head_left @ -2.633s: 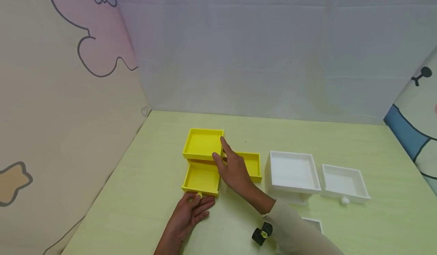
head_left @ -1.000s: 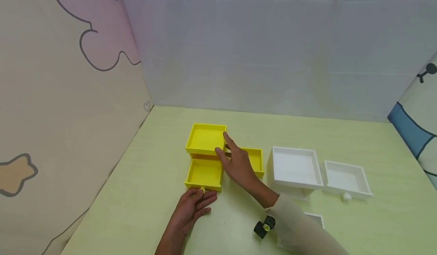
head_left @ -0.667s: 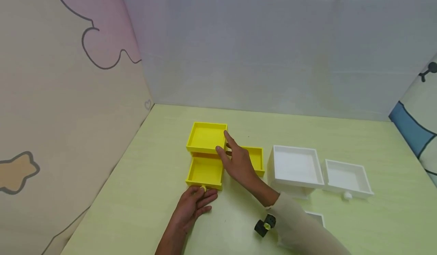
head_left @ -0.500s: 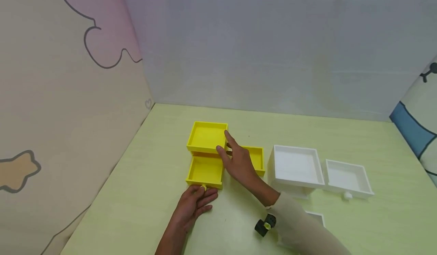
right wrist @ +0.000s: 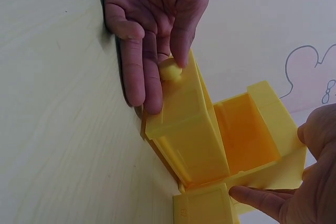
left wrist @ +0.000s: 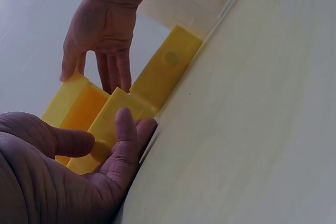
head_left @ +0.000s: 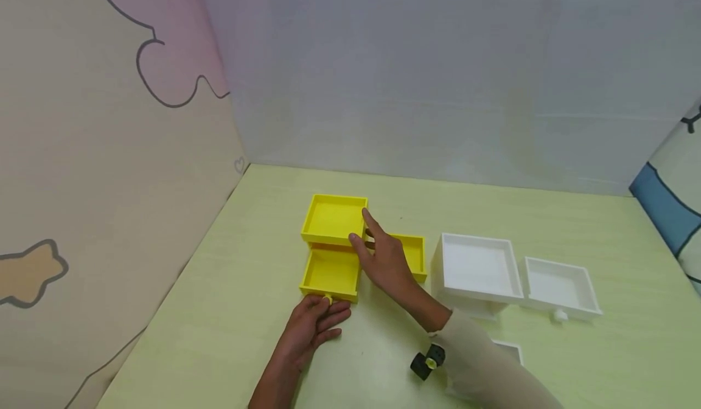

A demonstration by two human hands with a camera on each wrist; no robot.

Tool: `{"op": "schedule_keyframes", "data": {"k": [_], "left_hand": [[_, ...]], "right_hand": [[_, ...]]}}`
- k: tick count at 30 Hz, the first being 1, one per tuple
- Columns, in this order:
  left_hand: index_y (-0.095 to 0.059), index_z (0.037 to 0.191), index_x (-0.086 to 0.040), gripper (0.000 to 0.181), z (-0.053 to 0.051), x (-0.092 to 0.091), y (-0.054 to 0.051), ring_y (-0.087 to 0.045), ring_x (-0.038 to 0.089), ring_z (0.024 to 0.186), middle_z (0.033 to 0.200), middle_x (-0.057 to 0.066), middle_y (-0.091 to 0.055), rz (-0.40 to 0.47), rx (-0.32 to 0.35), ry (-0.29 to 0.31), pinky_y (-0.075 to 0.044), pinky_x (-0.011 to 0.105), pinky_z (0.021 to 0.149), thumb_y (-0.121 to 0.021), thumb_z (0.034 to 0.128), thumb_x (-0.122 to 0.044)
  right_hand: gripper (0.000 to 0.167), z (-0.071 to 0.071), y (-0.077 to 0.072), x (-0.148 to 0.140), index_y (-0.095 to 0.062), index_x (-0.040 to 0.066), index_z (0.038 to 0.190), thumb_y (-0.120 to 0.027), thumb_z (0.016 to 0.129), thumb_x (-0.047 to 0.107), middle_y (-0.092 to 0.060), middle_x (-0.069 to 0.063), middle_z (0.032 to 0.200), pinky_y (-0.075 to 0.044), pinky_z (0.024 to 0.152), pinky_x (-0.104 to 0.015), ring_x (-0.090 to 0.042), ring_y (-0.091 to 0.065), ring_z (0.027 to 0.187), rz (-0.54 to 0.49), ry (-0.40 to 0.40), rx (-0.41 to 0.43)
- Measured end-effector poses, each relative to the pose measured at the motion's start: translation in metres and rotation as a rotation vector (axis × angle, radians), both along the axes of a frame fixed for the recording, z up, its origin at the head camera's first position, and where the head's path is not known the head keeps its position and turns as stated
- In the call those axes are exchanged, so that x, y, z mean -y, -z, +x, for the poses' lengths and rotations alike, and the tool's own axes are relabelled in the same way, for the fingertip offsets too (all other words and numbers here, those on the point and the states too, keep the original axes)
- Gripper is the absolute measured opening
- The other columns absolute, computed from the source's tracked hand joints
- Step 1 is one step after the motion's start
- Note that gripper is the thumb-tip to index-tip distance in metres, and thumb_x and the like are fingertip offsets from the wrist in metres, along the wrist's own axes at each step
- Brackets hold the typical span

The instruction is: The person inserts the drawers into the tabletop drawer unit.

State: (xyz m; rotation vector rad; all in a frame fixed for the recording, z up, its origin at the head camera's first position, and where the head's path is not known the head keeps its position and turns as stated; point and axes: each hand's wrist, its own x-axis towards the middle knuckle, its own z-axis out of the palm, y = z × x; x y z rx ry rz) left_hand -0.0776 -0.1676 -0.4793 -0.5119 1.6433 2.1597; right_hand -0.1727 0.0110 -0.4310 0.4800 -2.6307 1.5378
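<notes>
A small yellow cabinet [head_left: 335, 216] with a shallow tray-like top stands on the table. Its yellow drawer [head_left: 331, 272] sticks out at the front and holds nothing. With thumb and fingers, my left hand [head_left: 301, 333] pinches the drawer's round knob [right wrist: 170, 70], the other fingers extended beneath the drawer front. My right hand [head_left: 386, 263] rests against the cabinet's right side with fairly straight fingers, its thumb at the front top corner. Behind that hand, a second yellow drawer [head_left: 415, 255] lies on the table to the right, partly covered; its knob [left wrist: 170, 58] shows in the left wrist view.
A white cabinet [head_left: 482, 266] stands further right, a loose white drawer [head_left: 561, 287] beside it. Another white piece [head_left: 510, 350] is partly hidden by the right sleeve [head_left: 487, 363]. The table [head_left: 208, 336] meets a patterned left wall [head_left: 137, 171] and a plain back wall [head_left: 411, 80].
The head view has shifted slightly, so everything sits a little higher and further right in it. Both hands keep their hold and contact, and the drawer looks equally far out.
</notes>
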Motion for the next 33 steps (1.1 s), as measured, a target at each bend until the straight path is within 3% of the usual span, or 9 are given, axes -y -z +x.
{"op": "schedule_keyframes", "data": {"k": [19, 24, 33], "left_hand": [[-0.041, 0.121, -0.001, 0.027, -0.007, 0.000, -0.001, -0.068, 0.025, 0.109, 0.125, 0.019, -0.066, 0.031, 0.004, 0.017, -0.058, 0.035, 0.079, -0.043, 0.1079, -0.025], [-0.039, 0.124, -0.001, 0.029, -0.011, 0.000, -0.005, -0.068, 0.026, 0.109, 0.127, 0.020, -0.065, 0.043, -0.019, 0.035, -0.058, 0.036, 0.079, -0.043, 0.1080, -0.024], [-0.040, 0.124, 0.001, 0.028, -0.009, 0.001, -0.001, -0.069, 0.028, 0.106, 0.124, 0.020, -0.067, 0.021, 0.009, 0.039, -0.058, 0.040, 0.079, -0.041, 0.1083, -0.022]], "right_hand": [[0.065, 0.000, -0.004, -0.001, -0.028, 0.014, 0.158, -0.053, 0.103, 0.038, -0.054, -0.020, 0.142, -0.056, 0.085, -0.045, -0.034, -0.067, 0.110, 0.011, 0.011, 0.020], [0.065, -0.002, -0.009, -0.001, -0.029, 0.014, 0.157, -0.052, 0.103, 0.039, -0.057, -0.020, 0.138, -0.057, 0.082, -0.043, -0.032, -0.069, 0.105, 0.040, 0.034, 0.018], [0.065, 0.001, -0.005, 0.000, -0.030, 0.013, 0.157, -0.052, 0.103, 0.041, -0.063, -0.019, 0.130, -0.057, 0.082, -0.041, -0.029, -0.071, 0.101, 0.099, 0.033, 0.015]]}}
